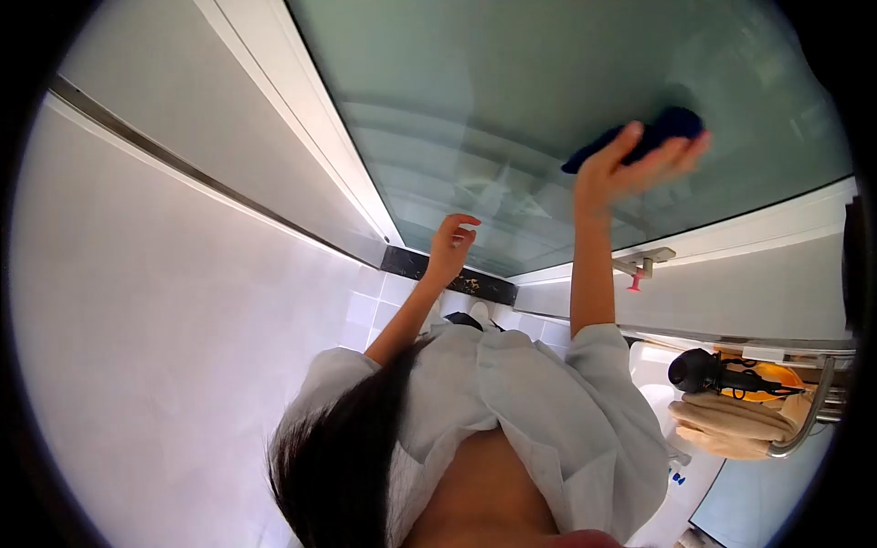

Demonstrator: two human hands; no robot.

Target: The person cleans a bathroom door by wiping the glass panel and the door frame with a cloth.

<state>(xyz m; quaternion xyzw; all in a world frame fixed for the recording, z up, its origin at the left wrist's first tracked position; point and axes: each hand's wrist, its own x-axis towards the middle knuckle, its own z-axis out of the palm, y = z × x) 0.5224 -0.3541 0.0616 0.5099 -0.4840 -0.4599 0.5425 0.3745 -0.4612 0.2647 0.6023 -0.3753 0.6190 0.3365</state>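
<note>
Glass [548, 82] (smooth) behind blue cloth [676, 128].

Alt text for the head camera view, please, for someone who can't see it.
A person's right hand holds a dark blue cloth against a white-framed glass panel; the left hand, empty, is lower. At right, a black hair dryer sits by beige towels.

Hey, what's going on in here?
A person in a light shirt is at a framed glass panel. Their right hand, partly blurred, is at a dark blue cloth up against the glass. Their left hand is lower down in front of the panel, fingers loosely curled, with nothing visible in it. Off to the right are a black hair dryer and tan towels.
</note>
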